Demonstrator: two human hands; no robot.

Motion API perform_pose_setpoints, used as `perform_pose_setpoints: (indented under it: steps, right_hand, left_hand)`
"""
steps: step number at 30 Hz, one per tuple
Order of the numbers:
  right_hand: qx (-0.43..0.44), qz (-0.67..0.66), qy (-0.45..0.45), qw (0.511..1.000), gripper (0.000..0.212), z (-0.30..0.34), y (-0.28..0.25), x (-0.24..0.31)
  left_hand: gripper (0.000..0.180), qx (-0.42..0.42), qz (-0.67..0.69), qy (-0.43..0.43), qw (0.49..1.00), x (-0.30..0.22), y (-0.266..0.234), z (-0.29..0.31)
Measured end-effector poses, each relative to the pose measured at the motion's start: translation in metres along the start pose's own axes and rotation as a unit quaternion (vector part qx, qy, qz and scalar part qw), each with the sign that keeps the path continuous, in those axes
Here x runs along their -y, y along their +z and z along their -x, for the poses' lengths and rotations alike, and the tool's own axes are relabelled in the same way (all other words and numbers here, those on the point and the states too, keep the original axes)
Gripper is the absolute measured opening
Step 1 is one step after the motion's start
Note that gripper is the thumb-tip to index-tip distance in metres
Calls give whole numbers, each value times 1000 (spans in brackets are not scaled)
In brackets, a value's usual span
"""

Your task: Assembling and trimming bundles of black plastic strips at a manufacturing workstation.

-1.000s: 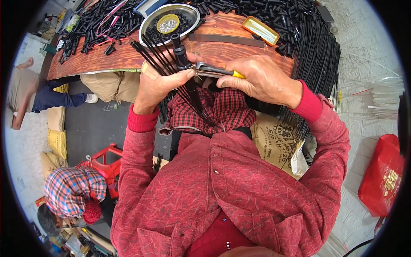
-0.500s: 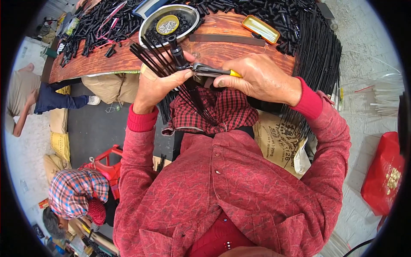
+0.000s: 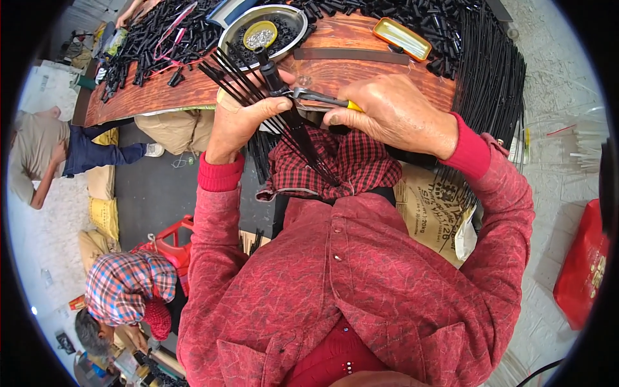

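Observation:
My left hand point(image 3: 240, 124) is closed round a bundle of thin black rods point(image 3: 300, 143), like umbrella ribs, gathered about a black plastic tube point(image 3: 271, 75). The rods fan out at the upper left and hang down toward my lap. In my right hand point(image 3: 403, 117) is a pair of pliers point(image 3: 320, 97) with yellow grips, fingers wrapped round the handles. The jaws meet the lower end of the tube, beside my left thumb. A thin wire seems to show at the jaws, too small to make out well.
On the wooden table point(image 3: 348, 39) stand a metal dish point(image 3: 298, 24) with a yellow bowl point(image 3: 271, 28) of small silvery pieces, a yellow-rimmed tray point(image 3: 403, 39) and a dark flat bar point(image 3: 351, 55). Black tubes point(image 3: 142, 55) and long rods point(image 3: 490, 90) lie around. Two people are at the left.
The whole view has shifted slightly, so most things sit a little farther right. The pliers remain at the tube's end, and both hands keep their holds.

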State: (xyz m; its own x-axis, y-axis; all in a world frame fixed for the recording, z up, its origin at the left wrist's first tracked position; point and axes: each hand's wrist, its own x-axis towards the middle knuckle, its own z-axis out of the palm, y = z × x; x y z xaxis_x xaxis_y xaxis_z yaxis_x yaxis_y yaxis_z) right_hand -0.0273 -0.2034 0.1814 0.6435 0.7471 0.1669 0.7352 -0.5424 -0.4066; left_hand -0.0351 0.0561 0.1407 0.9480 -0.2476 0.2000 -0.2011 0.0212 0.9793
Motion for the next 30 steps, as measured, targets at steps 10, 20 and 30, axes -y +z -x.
perform_pose_setpoints:
  steps: [10, 20, 30]
  right_hand:
    - [-8, 25, -3, 1000, 36, 3, 22, -8]
    - [-172, -342, 96, 919, 32, -6, 62, 3]
    - [-190, -390, 106, 895, 25, -20, 81, 3]
  left_hand:
    - [36, 6, 43, -10, 999, 21, -19, -1]
    - [38, 44, 69, 0, 997, 23, -21, -6]
    - [35, 7, 7, -18, 1000, 18, -22, 5]
